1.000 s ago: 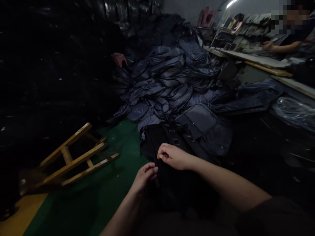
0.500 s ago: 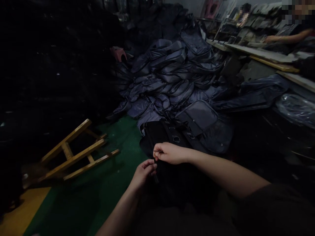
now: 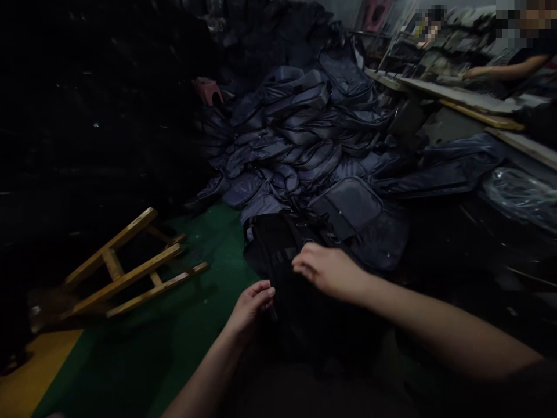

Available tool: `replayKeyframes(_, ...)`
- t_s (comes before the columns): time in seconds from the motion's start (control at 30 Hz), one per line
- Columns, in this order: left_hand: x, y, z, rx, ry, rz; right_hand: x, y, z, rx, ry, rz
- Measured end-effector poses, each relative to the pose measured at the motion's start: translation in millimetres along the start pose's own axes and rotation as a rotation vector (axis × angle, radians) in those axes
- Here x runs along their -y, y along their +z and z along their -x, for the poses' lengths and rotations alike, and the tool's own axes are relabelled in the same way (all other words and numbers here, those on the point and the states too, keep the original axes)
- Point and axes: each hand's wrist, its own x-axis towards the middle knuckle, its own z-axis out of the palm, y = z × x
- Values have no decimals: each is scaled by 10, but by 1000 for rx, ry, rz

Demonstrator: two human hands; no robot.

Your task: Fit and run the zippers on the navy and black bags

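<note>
A black backpack [image 3: 278, 238] lies in front of me, its straps and buckles toward the far side. My left hand [image 3: 252, 302] pinches its left edge between thumb and fingers; the exact part in the pinch is too dark to tell. Over the middle of the backpack is my right hand [image 3: 326, 268], fingers curled together and slightly blurred. Whatever those fingers hold, if anything, is hidden. The near part of the backpack fades into shadow.
A grey-blue backpack [image 3: 346, 206] lies just beyond, before a large heap of similar bags [image 3: 300, 128]. On the green floor [image 3: 217, 232] at left, a wooden stool [image 3: 130, 270] lies on its side. A person's arm [image 3: 509, 71] reaches over a workbench [image 3: 461, 93] at right.
My right hand has moved right, away from my left hand and the backpack's left edge. The thin dark thing at its fingertips no longer shows. My left hand keeps its pinch.
</note>
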Motion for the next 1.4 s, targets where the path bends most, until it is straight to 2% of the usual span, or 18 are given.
replayKeyframes(0.07, -7, 16, 9, 0, -8, 17, 185, 160, 167, 84, -142, -20)
replayKeyframes(0.2, 6, 36, 42, -25, -37, 55, 439, 429, 330, 157, -272, 104)
replayKeyframes(0.4, 87, 56, 68, -77, -60, 112, 428, 630, 392, 142, -342, 168)
replayKeyframes(0.57, 145, 23, 86, -28, 3, 45, 403, 839, 501, 85, -376, 199)
replayKeyframes(0.7, 163, -9, 159, 16, 37, -74, 403, 955, 568, 61, -380, 199)
replayKeyframes(0.83, 162, 26, 261, 64, 56, -342, 416, 994, 625, 52, -374, 189)
replayKeyframes(0.93, 196, 56, 295, 38, 41, -444, 419, 1016, 681, 23, -363, 180)
replayKeyframes(1.2, 349, 51, 274, 34, -10, -237, 399, 1107, 876, -313, -273, 61)
replayKeyframes(1.4, 421, 22, 268, 107, -31, -134, 405, 1162, 942, -393, -100, -12)
